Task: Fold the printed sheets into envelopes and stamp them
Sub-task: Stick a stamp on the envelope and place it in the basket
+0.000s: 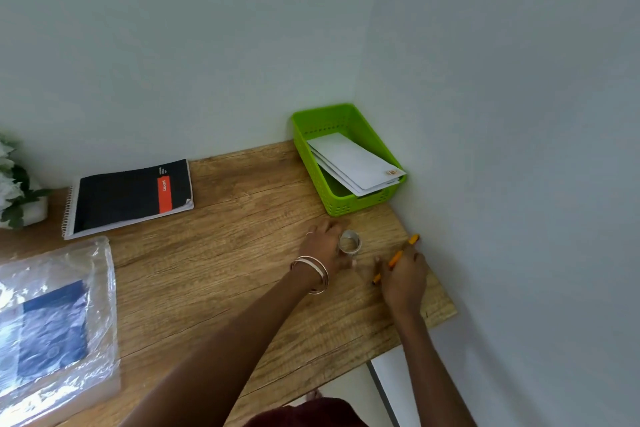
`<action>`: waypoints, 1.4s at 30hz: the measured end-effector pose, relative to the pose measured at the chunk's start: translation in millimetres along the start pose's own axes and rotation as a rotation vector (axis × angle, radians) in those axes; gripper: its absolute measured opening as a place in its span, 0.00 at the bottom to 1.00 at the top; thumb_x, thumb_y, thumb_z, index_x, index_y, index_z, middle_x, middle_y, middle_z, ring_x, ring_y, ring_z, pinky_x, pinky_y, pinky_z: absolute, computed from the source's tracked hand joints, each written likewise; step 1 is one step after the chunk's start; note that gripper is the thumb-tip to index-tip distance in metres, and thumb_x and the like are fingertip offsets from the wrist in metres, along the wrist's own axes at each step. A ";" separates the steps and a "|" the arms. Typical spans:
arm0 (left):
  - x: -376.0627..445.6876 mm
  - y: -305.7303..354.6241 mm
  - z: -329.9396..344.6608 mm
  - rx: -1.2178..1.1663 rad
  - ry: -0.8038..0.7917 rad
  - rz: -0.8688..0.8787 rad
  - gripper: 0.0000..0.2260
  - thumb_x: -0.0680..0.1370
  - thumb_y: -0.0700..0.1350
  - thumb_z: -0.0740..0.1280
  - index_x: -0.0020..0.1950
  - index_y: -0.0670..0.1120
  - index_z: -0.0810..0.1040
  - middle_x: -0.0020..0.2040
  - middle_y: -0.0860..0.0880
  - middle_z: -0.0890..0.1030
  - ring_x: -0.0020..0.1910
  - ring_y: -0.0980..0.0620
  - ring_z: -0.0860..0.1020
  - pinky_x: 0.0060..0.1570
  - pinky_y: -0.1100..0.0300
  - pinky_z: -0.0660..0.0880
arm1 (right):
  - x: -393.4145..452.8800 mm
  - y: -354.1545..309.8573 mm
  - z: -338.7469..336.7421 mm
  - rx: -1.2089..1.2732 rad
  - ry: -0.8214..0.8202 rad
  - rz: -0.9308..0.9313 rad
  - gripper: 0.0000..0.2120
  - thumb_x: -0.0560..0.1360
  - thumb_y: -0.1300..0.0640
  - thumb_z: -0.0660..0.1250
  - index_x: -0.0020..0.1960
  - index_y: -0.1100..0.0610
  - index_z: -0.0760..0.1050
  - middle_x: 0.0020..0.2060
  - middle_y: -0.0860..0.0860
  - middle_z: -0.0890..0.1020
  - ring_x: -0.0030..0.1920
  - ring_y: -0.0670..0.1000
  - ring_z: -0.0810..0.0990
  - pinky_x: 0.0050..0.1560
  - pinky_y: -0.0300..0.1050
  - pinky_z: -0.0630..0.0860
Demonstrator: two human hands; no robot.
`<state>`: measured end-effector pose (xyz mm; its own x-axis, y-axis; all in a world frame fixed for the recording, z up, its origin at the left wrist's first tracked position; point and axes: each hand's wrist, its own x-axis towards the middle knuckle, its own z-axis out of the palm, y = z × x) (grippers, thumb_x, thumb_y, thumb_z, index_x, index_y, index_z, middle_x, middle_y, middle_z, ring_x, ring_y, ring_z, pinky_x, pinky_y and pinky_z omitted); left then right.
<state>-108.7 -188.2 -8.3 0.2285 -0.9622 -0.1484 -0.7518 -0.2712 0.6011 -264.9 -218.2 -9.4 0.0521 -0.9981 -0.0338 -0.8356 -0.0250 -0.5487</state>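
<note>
Wooden desk (214,253) in a wall corner: stamped envelopes (353,163) fill the green basket (346,208). Left hand (320,248) touches the tape roll (349,242), grasp unclear; right hand (403,279) grips an orange pen (394,260). Likely tidying up; next, set the tools aside.

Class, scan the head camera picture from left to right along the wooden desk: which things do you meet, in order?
Potted plant → plastic-wrapped packet → black notebook → left hand → roll of tape → right hand holding an orange pen.

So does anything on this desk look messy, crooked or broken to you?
Nothing looks damaged or spilled. The white envelopes lie slanted in the green basket, one corner poking over its rim. The black notebook sits a little askew on the wooden desk.
</note>
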 end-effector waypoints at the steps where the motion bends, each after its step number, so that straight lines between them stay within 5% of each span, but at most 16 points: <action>1: 1.0 -1.4 2.1 0.015 0.017 0.022 0.34 0.67 0.52 0.75 0.71 0.50 0.66 0.67 0.46 0.68 0.64 0.41 0.67 0.62 0.50 0.67 | 0.0 0.1 0.7 -0.013 -0.008 -0.021 0.26 0.73 0.57 0.70 0.66 0.67 0.67 0.53 0.65 0.74 0.54 0.64 0.73 0.49 0.51 0.71; 8: -1.4 -5.7 12.5 -0.042 0.130 0.029 0.27 0.66 0.51 0.75 0.63 0.47 0.73 0.59 0.46 0.74 0.58 0.44 0.71 0.55 0.53 0.70 | 2.2 12.8 0.9 -0.103 -0.017 -0.169 0.09 0.75 0.61 0.65 0.53 0.62 0.78 0.46 0.59 0.76 0.46 0.59 0.75 0.41 0.44 0.67; 16: -8.2 16.0 35.3 0.021 0.255 -0.129 0.25 0.66 0.60 0.71 0.60 0.53 0.73 0.59 0.51 0.73 0.60 0.48 0.69 0.55 0.53 0.63 | 21.8 28.6 -6.6 -0.037 0.108 -0.191 0.05 0.72 0.64 0.67 0.47 0.63 0.78 0.43 0.60 0.77 0.46 0.62 0.75 0.47 0.57 0.73; 25: 8.9 47.9 57.9 0.057 0.337 -0.196 0.24 0.66 0.58 0.71 0.59 0.51 0.73 0.56 0.47 0.74 0.59 0.43 0.69 0.53 0.48 0.64 | 33.8 42.9 2.1 -0.066 0.134 -0.261 0.17 0.72 0.51 0.54 0.46 0.61 0.77 0.42 0.57 0.77 0.46 0.61 0.75 0.48 0.54 0.68; 36: 13.8 43.9 61.9 0.091 0.345 -0.178 0.23 0.67 0.60 0.69 0.58 0.52 0.73 0.55 0.50 0.74 0.56 0.44 0.70 0.50 0.49 0.63 | 34.9 45.1 2.6 -0.119 0.158 -0.324 0.16 0.74 0.51 0.54 0.44 0.59 0.76 0.40 0.56 0.76 0.43 0.59 0.75 0.44 0.52 0.70; 42: 10.7 38.6 51.5 0.151 0.225 -0.189 0.37 0.65 0.66 0.68 0.68 0.49 0.64 0.61 0.48 0.70 0.62 0.45 0.66 0.56 0.49 0.62 | 31.4 43.0 0.6 -0.197 0.141 -0.335 0.16 0.73 0.51 0.55 0.43 0.60 0.76 0.38 0.57 0.76 0.40 0.60 0.75 0.40 0.52 0.71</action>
<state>-167.1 -210.2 -27.1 0.4912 -0.8691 -0.0587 -0.7624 -0.4616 0.4534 -298.9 -250.6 -34.6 0.2748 -0.9307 0.2413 -0.8745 -0.3462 -0.3396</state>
